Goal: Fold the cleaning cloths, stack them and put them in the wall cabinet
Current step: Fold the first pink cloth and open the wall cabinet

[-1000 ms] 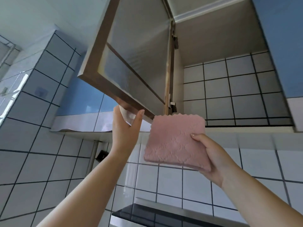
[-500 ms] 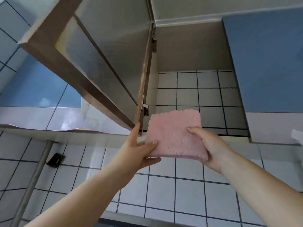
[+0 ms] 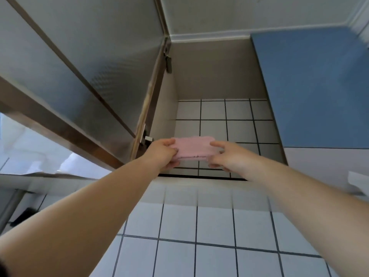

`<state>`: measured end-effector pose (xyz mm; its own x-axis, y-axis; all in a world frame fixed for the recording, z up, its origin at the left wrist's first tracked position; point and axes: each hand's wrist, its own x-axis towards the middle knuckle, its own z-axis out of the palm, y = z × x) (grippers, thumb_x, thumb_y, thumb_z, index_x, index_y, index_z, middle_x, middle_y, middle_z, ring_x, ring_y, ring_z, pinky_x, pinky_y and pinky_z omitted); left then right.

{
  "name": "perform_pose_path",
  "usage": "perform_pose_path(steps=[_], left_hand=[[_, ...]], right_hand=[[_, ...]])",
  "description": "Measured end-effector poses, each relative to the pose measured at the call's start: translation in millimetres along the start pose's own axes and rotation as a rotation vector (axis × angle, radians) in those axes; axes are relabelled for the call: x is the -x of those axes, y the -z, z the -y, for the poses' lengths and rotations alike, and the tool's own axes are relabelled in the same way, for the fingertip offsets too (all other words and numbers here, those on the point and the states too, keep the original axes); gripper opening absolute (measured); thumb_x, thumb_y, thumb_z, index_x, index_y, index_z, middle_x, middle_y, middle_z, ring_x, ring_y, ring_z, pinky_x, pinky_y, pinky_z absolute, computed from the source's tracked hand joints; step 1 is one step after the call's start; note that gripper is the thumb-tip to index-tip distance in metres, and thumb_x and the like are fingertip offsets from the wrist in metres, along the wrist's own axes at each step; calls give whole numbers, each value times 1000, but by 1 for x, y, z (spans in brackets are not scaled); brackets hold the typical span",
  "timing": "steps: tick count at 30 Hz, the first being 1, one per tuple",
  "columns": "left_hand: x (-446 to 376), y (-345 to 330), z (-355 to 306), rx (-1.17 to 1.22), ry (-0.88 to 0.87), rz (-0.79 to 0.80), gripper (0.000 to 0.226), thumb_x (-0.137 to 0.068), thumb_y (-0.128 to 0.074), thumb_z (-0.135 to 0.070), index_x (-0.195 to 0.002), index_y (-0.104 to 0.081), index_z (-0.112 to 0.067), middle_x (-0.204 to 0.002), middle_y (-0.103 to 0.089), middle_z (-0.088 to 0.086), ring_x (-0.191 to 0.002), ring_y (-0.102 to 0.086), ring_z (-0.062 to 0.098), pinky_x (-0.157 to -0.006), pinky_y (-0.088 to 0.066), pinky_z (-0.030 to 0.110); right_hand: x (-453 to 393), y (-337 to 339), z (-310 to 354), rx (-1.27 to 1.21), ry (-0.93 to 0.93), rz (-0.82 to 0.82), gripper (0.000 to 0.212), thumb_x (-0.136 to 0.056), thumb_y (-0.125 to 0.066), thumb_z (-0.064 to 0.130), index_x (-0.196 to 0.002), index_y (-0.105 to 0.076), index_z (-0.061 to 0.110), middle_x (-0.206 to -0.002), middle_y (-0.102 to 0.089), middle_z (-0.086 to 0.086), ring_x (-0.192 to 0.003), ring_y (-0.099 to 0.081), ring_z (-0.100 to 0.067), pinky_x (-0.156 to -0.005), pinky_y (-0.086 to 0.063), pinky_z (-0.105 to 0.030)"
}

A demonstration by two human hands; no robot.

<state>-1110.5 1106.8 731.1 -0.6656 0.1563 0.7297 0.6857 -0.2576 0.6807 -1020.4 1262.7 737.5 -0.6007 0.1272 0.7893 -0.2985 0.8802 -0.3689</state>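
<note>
Pink cleaning cloths [image 3: 192, 147], folded into a flat soft stack, sit right at the open front of the wall cabinet [image 3: 217, 76], just above its bottom edge. How many cloths are in the stack is hard to tell. The left hand [image 3: 162, 154] pinches the stack's end at 9 o'clock, with the thumb on top and the other fingers under it. The right hand [image 3: 226, 155] holds the end at 3 o'clock, fingers reaching over the top; its grip underneath is hidden. Behind the cloths, at 12 o'clock, you can see white tiles [image 3: 213, 113] at the back of the cabinet. The open door [image 3: 85, 76] with cloudy glass hangs out at 10 o'clock, close beside the left arm. A shut blue door [image 3: 311, 86] is at 2 o'clock. To do this step well, I think both hands should keep the stack level and push it straight in together, so the folds stay neat. The stack should go far enough back that the door can close. The left arm should stay away from the door's edge.
</note>
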Motion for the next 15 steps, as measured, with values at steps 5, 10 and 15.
perform_pose_path(steps=[5,10,15], left_hand=[[-22,-17,13,-287,-63,-28,46,-97,-45,-13,-142,-37,-20,-143,-40,11,-120,-48,27,-98,-46,33],[-28,-14,21,-549,-163,-1,41,-100,-38,-21,-141,-40,-15,-141,-45,11,-105,-55,18,-79,-38,7],[-22,-2,25,-784,-176,115,36,-95,-51,-24,-131,-52,-19,-136,-52,4,-124,-47,19,-95,-33,23]], right_hand=[[-13,-16,-21,234,47,-5,45,-90,-57,22,-135,-50,19,-139,-50,-3,-124,-48,-21,-91,-35,-21],[-18,-16,-25,395,84,5,32,-92,-52,27,-122,-63,23,-121,-63,-2,-109,-56,-20,-78,-38,-21],[-24,-19,-32,396,100,23,31,-88,-58,27,-118,-64,25,-118,-64,1,-106,-57,-18,-77,-37,-20]])
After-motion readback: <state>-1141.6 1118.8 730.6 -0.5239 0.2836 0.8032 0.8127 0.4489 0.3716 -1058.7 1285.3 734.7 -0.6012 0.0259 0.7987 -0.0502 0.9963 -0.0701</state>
